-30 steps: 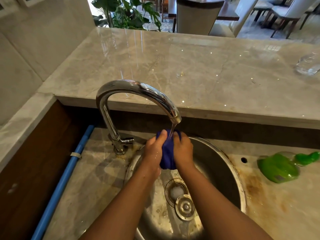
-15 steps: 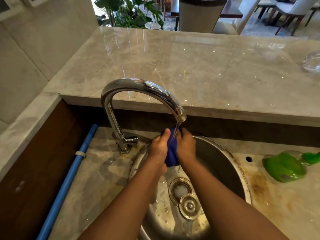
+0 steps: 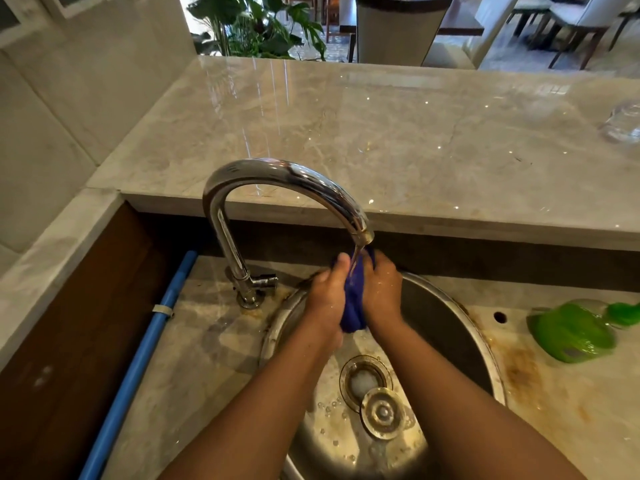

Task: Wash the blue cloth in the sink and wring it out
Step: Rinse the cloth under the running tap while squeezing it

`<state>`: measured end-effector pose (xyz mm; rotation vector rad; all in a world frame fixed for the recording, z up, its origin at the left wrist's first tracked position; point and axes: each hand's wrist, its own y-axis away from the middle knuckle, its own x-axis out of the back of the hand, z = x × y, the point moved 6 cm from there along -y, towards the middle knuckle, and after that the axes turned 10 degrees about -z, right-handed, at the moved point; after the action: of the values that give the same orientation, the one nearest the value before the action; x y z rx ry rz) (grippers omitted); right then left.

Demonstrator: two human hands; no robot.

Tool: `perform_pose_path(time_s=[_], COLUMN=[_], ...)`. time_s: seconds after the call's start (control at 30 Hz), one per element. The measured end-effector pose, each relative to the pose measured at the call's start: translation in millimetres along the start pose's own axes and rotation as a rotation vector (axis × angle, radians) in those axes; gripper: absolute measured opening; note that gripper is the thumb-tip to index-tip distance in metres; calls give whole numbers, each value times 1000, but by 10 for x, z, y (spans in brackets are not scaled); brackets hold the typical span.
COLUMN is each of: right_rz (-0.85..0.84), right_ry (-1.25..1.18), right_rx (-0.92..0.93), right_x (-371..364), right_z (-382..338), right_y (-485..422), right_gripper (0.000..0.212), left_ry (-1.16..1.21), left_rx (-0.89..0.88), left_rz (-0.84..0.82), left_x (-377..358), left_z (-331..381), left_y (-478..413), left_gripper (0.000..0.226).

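Observation:
The blue cloth (image 3: 353, 303) is bunched up between both my hands, above the round steel sink (image 3: 446, 317). My left hand (image 3: 327, 292) grips its left side, thumb pointing up. Its right side is gripped by my right hand (image 3: 382, 292). Water runs from the spout of the curved chrome tap (image 3: 277, 174) straight onto the top of the cloth. Most of the cloth is hidden between my palms.
A drain strainer (image 3: 365, 379) and a loose metal plug (image 3: 382, 412) lie in the sink bottom. A green bottle (image 3: 571, 332) lies on the stained counter at the right. A blue pipe (image 3: 138, 362) runs along the left. A glass (image 3: 621, 124) stands on the raised marble counter.
Both hands stay pressed around the cloth under the running water, shifting slightly against each other. The camera has shifted a little, nothing else moved.

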<state>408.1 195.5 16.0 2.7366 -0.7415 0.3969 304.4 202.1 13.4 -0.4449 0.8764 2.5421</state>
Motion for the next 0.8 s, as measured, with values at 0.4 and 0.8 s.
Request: perform_pose_path(time_s=[0.4, 0.8], right_rz=[67, -14], right_ry=[90, -121], right_rx=[306, 272], right_x=[-109, -51], right_z=[-463, -368], right_y=[474, 723], right_gripper=[30, 22], left_ry=[90, -81], left_rx=[-4, -123], left_rz=[30, 111], left_x=[48, 195], left_z=[140, 224], left_y=[-96, -65], left_gripper=[31, 27])
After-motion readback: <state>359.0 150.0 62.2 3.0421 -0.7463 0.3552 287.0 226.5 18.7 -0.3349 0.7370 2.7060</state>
